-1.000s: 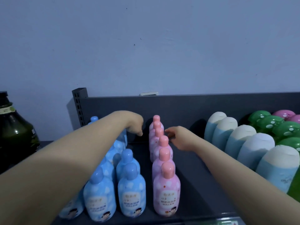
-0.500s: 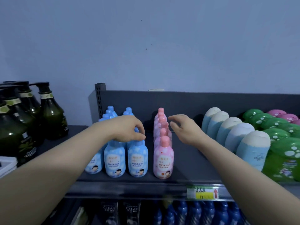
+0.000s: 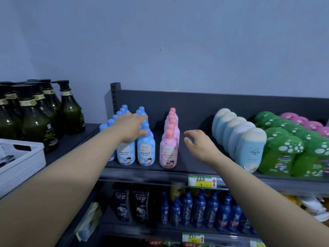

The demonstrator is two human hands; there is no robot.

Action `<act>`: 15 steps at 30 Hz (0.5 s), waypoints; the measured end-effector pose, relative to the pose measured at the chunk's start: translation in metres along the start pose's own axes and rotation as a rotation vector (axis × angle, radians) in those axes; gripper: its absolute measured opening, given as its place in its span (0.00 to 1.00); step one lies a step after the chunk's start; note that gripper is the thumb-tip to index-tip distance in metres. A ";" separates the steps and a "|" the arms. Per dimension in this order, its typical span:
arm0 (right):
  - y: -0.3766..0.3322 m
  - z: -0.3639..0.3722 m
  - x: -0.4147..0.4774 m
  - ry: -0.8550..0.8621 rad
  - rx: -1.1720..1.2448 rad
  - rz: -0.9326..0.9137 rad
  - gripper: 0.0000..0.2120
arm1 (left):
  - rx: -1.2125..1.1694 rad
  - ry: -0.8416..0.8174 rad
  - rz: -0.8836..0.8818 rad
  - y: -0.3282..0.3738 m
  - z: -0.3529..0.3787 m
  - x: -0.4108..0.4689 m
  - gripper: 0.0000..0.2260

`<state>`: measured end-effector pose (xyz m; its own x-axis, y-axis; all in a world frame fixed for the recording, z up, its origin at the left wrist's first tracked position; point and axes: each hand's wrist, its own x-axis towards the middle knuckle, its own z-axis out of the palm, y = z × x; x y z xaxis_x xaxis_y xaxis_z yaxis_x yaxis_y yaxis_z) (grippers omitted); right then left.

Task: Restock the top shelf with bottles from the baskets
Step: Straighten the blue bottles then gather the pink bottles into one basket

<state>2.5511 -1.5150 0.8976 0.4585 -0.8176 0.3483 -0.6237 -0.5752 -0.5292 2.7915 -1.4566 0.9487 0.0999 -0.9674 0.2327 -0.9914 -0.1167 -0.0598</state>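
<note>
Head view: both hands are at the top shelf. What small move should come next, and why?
Probably draw the left hand, resting on the blue bottles, back to the white basket for another bottle: it and the right hand hold nothing, and the top shelf lies bare right of the pink bottles.

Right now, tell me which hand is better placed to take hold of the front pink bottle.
Right. The right hand hovers open and empty just beside the front pink bottle, with nothing between them. The left hand rests on the caps of the blue bottles, farther off and occupied.
</note>
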 end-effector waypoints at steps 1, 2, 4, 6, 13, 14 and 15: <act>-0.003 0.000 -0.001 0.008 -0.015 -0.016 0.14 | 0.005 0.002 -0.015 -0.007 -0.002 -0.002 0.20; -0.006 0.002 -0.001 0.023 -0.031 -0.030 0.15 | 0.012 -0.003 -0.034 -0.016 -0.004 -0.006 0.20; -0.015 0.005 0.000 0.058 -0.045 -0.048 0.18 | 0.018 -0.012 -0.071 -0.033 -0.005 -0.016 0.22; -0.029 0.010 0.003 0.105 -0.051 -0.091 0.17 | 0.019 -0.003 -0.109 -0.050 -0.004 -0.026 0.24; -0.082 0.040 0.026 0.048 -0.155 -0.229 0.20 | -0.217 -0.027 -0.224 -0.101 0.016 -0.041 0.26; -0.088 0.044 0.032 0.032 -0.196 -0.220 0.20 | -0.239 -0.024 -0.221 -0.104 0.017 -0.040 0.26; -0.094 0.047 0.037 0.028 -0.241 -0.207 0.21 | -0.256 -0.017 -0.216 -0.105 0.019 -0.039 0.25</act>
<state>2.6561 -1.4898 0.9235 0.5757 -0.6812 0.4523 -0.6527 -0.7160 -0.2477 2.8936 -1.4108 0.9276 0.3096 -0.9303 0.1967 -0.9359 -0.2616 0.2360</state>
